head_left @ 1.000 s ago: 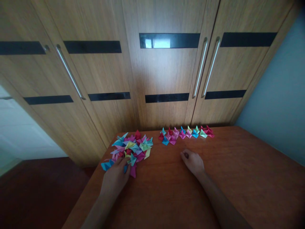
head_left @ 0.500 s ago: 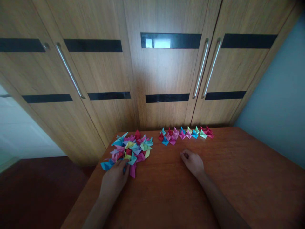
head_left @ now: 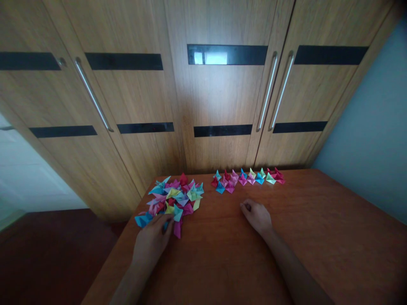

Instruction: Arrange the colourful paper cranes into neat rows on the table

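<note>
My left hand [head_left: 154,238] is at the near edge of a heap of coloured origami cranes [head_left: 173,193], thumb and fingers pinched on a light teal origami crane [head_left: 178,213]. Just below its fingertips a magenta folded piece [head_left: 177,229] sticks out toward me, and a blue one [head_left: 143,220] lies left of the knuckles. My right hand [head_left: 257,216] rests loosely curled on the brown table, with nothing seen in it. Beyond it, small origami cranes [head_left: 242,179] stand in two uneven rows.
The wooden table [head_left: 219,262] runs back to a wardrobe [head_left: 219,97] with long metal handles. A pale blue wall [head_left: 375,140] is at the right. Dark reddish floor [head_left: 54,254] shows past the table's left edge.
My left fingertips have shifted slightly right, onto the light teal crane, which has moved a little. My right hand and the rows stay where they were.
</note>
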Tool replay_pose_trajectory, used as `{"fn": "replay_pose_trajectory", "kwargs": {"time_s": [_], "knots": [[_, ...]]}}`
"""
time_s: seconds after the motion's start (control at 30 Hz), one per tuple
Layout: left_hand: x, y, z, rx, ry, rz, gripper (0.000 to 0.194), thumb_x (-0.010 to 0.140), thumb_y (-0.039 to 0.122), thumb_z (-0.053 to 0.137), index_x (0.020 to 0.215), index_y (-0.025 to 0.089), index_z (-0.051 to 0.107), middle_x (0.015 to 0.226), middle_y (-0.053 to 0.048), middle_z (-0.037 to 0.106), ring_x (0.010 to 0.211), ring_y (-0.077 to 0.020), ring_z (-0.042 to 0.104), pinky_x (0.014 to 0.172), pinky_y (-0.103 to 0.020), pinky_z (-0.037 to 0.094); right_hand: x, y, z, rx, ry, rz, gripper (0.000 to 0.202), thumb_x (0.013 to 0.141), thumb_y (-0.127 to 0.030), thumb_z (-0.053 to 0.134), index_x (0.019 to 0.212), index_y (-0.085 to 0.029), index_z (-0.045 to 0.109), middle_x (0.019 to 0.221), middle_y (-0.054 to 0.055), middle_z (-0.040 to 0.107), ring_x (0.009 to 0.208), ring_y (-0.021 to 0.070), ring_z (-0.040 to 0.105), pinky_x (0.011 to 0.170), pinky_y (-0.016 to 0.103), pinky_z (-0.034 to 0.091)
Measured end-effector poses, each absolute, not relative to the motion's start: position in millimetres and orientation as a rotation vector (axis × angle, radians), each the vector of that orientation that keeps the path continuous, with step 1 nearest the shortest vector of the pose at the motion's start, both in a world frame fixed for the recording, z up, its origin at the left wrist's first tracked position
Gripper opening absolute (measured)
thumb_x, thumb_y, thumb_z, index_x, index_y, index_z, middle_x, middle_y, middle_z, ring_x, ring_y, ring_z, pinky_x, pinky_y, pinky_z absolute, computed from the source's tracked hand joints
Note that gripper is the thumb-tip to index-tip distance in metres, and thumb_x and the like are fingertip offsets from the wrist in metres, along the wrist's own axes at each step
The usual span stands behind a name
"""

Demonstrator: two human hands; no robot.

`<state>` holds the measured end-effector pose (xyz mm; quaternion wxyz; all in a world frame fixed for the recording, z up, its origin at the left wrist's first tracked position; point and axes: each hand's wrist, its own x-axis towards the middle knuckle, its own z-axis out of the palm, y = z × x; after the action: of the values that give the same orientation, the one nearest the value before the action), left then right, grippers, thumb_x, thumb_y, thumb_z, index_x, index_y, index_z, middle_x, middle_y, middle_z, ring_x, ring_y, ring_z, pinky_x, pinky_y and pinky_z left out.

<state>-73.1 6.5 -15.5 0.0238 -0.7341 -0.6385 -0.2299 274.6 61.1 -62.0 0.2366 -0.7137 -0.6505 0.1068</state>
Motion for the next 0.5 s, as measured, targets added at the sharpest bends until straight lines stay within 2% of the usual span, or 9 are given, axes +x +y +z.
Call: {"fn": "replay_pose_trajectory", "kwargs": {"time_s": [0.2,0.33,0.5], "knots": [[-66.1,3.2,-14.3,-2.305,-1.814,-0.963,0.022,0.086,0.035,0.049,0.093,0.022,0.065,0.091,-0.003,0.071,0.078,-0.0172,0.066,0.069,-0.025,0.051,274.9,60.7,-61.9,-1.966,-1.805,0.292,0.024,0.087,-0.038,0.046,0.074,-0.024,0.060,0.070,-0.002,0.064,0.063,0.0117,0.056,0.052,0.022,0.027],[-33.9,7.4,-3.7,-2.450,-1.697,-1.059,0.019,0.087,0.029,0.048,0.093,0.022,0.064,0.089,-0.003,0.070,0.077,-0.0154,0.065,0.068,-0.024,0.051,274.1,60.7,-61.8,-1.970,-1.803,0.293,0.022,0.086,-0.037,0.046,0.077,-0.024,0.061,0.072,-0.002,0.064,0.066,0.0125,0.057,0.054,0.021,0.028],[39.2,27.5,9.0,-2.722,-1.579,-0.839,0.019,0.087,0.020,0.047,0.094,0.022,0.065,0.091,-0.003,0.069,0.083,-0.0152,0.064,0.077,-0.025,0.050,277.3,63.0,-61.2,-1.958,-1.773,0.316,0.023,0.087,-0.038,0.046,0.078,-0.024,0.062,0.072,-0.001,0.065,0.067,0.0129,0.058,0.054,0.021,0.029]]}}
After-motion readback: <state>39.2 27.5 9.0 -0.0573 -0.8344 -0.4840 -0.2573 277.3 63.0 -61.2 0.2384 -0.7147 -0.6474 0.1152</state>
